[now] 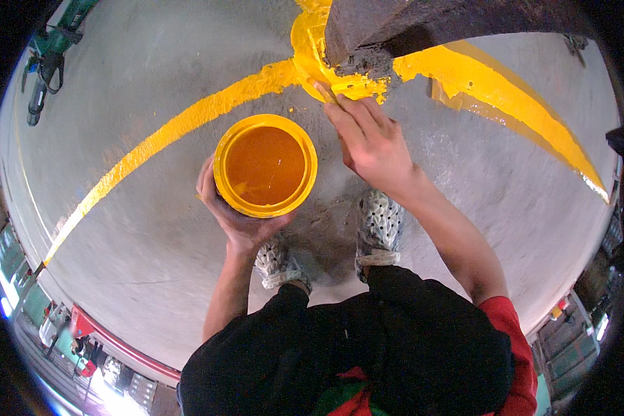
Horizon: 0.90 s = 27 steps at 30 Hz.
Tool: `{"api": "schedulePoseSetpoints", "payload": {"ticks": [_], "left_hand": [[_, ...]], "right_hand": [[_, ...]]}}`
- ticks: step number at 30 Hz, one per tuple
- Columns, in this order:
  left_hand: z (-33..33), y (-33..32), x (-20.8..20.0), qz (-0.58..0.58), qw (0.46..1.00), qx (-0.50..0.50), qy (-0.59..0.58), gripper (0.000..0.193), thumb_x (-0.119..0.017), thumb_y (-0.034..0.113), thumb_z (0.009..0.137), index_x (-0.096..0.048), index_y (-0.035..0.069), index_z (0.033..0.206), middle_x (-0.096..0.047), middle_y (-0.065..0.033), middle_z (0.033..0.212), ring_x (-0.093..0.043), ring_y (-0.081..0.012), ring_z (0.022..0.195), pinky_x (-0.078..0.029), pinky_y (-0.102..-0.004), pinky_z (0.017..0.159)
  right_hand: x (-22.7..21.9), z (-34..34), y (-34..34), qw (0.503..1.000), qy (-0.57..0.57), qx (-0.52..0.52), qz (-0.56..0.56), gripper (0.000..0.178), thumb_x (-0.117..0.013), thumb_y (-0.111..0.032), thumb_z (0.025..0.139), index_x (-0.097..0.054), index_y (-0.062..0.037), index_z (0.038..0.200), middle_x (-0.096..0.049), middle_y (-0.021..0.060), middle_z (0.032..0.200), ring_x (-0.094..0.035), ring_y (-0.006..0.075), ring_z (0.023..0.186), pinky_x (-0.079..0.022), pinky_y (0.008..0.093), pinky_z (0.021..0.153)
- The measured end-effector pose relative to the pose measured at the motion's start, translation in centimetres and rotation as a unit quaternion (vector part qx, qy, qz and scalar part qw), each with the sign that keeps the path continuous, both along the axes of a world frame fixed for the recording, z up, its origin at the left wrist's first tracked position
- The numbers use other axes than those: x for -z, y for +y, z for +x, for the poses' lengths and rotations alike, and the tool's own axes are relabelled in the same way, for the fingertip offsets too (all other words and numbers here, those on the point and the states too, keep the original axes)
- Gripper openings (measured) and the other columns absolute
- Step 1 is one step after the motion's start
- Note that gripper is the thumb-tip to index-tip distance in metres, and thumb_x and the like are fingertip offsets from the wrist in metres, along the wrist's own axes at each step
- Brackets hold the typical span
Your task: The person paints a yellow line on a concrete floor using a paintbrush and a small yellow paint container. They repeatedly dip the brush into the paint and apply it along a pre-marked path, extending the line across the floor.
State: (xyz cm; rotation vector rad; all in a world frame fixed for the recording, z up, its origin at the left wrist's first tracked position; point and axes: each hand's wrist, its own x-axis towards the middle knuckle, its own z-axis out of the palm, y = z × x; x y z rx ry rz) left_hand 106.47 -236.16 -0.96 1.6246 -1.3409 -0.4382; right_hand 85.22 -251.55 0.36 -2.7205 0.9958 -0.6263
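My left hand (230, 223) is wrapped around the lower left side of a round yellow paint can (223, 197), which is held above the floor. Orange-yellow paint (267, 166) shows inside it, with paint coating the rim. My right hand (371, 139) reaches forward with its fingers bent together, down at the wet yellow paint (308, 41) beside the foot of a dark metal beam (367, 35). Whatever those fingers grip is smeared with yellow and too covered to name. Ragged yellow paint also lies under the beam's near corner.
A yellow painted stripe (166, 135) curves across the grey concrete floor (152, 222) on the left, and another stripe (506, 83) runs to the right. My shoes (380, 225) stand below my hands. A green tool or machine (48, 59) lies at the far left.
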Motion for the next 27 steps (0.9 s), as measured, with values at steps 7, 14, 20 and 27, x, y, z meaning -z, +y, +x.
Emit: {"api": "schedulePoseSetpoints", "payload": {"ticks": [7, 14, 20, 27], "left_hand": [[0.2, 0.9, -0.5, 0.006, 1.000, -0.015, 0.009, 0.121, -0.096, 0.052, 0.061, -0.025, 0.006, 0.149, -0.035, -0.0167, 0.144, -0.037, -0.0331, 0.139, -0.036, -0.0475, 0.115], [0.7, 1.1, -0.8, 0.001, 1.000, -0.026, 0.004, 0.121, -0.095, 0.052, 0.062, -0.024, 0.007, 0.150, -0.034, -0.0172, 0.145, -0.036, -0.0335, 0.139, -0.036, -0.0475, 0.116], [0.7, 0.9, -0.9, -0.009, 1.000, -0.016, 0.002, 0.122, -0.095, 0.053, 0.062, -0.024, 0.007, 0.150, -0.034, -0.0171, 0.145, -0.037, -0.0332, 0.139, -0.036, -0.0477, 0.116], [0.6, 0.9, -0.5, -0.020, 0.999, -0.016, 0.033, 0.122, -0.095, 0.054, 0.061, -0.025, 0.007, 0.149, -0.035, -0.0173, 0.144, -0.038, -0.0332, 0.139, -0.036, -0.0480, 0.116]], "right_hand": [[0.2, 1.9, -1.7, 0.996, 0.070, -0.032, -0.042, 0.029, -0.064, -0.017, 0.079, -0.064, -0.0055, 0.106, -0.059, 0.0051, 0.100, -0.059, 0.0204, 0.095, -0.058, 0.0278, 0.066], [-1.2, -0.6, -1.5, 0.988, 0.122, -0.098, 0.013, 0.025, -0.064, -0.013, 0.078, -0.065, -0.0052, 0.102, -0.060, 0.0048, 0.101, -0.059, 0.0209, 0.100, -0.060, 0.0298, 0.073], [-2.8, -2.1, -2.1, 0.977, 0.150, -0.150, 0.023, 0.027, -0.064, -0.011, 0.077, -0.065, -0.0033, 0.103, -0.061, 0.0054, 0.104, -0.060, 0.0216, 0.104, -0.061, 0.0308, 0.076], [-3.6, -4.3, -2.3, 0.960, 0.197, -0.187, 0.064, 0.021, -0.064, -0.010, 0.079, -0.064, -0.0046, 0.099, -0.061, 0.0049, 0.102, -0.059, 0.0224, 0.106, -0.060, 0.0324, 0.079]]}}
